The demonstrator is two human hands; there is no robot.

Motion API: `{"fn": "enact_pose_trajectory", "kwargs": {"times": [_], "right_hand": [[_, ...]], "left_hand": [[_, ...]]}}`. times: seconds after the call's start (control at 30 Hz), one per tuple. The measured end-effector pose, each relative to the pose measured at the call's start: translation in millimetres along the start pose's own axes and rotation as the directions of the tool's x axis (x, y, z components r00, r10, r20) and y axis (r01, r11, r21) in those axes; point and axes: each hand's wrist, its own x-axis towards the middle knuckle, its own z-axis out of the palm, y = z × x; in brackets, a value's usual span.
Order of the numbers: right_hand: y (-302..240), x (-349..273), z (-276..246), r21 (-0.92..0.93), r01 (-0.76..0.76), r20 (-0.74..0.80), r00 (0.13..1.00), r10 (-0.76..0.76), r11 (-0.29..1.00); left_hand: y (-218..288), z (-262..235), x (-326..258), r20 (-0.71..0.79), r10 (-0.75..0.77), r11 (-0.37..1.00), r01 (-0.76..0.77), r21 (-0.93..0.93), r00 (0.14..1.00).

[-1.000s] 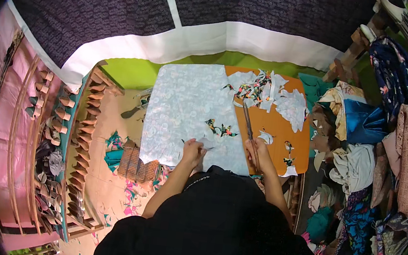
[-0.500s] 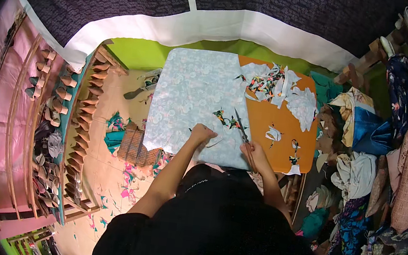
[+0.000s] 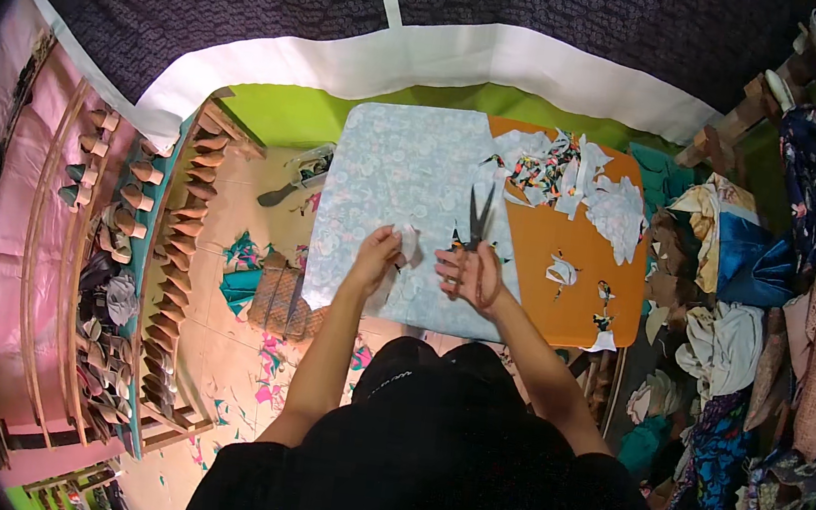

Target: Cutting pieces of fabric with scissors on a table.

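Shoes are ranged in rows toward nine o'clock. Beside them, at eight o'clock, the floor is strewn with pink and teal scraps. Toward the middle, an orange desk is covered over its nine-o'clock part by pale patterned cloth. Above this cloth, near its six-o'clock edge, a small whitish piece is pinched in the grip of the left hand. Just to its three o'clock, scissors are held in the grip of the right hand, whose fingers are loosely spread toward nine o'clock; the blades are parted and pointed toward twelve. Past that hand, floral and white offcuts are heaped at one o'clock on the desk, with smaller ones scattered nearer three. Farther toward three o'clock, crumpled fabrics are piled.
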Motion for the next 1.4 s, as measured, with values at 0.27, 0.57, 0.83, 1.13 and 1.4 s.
{"fn": "enact_pose_trajectory", "kwargs": {"times": [0.27, 0.57, 0.83, 1.13, 1.4], "right_hand": [[10.8, 53.1, -7.4, 0.116, 0.248, -0.194, 0.955, -0.223, 0.962], [-39.7, -24.5, -87.8, -0.200, 0.453, -0.578, 0.661, -0.478, 0.869], [-23.5, -70.9, -12.0, -0.647, 0.354, -0.523, 0.439, -0.730, 0.676], [42.4, -93.7, 45.5, -0.690, 0.094, -0.248, 0.901, -0.356, 0.718], [48.3, -89.0, 91.9, -0.767, 0.155, -0.125, 0.916, -0.382, 0.623]], "left_hand": [[-45.8, -16.7, 12.8, -0.006, -0.019, 0.986, 0.020, 0.163, 1.000], [-52.8, -26.7, 20.2, -0.046, -0.042, 0.993, 0.047, 0.104, 0.998], [-28.7, -8.7, 16.1, -0.065, -0.114, 0.993, 0.112, -0.023, 0.991], [29.2, 41.8, -8.0, 0.018, 0.039, 0.996, -0.037, -0.087, 0.999], [37.7, 51.2, -21.1, -0.061, 0.415, 0.903, -0.403, 0.147, 0.908]]}}
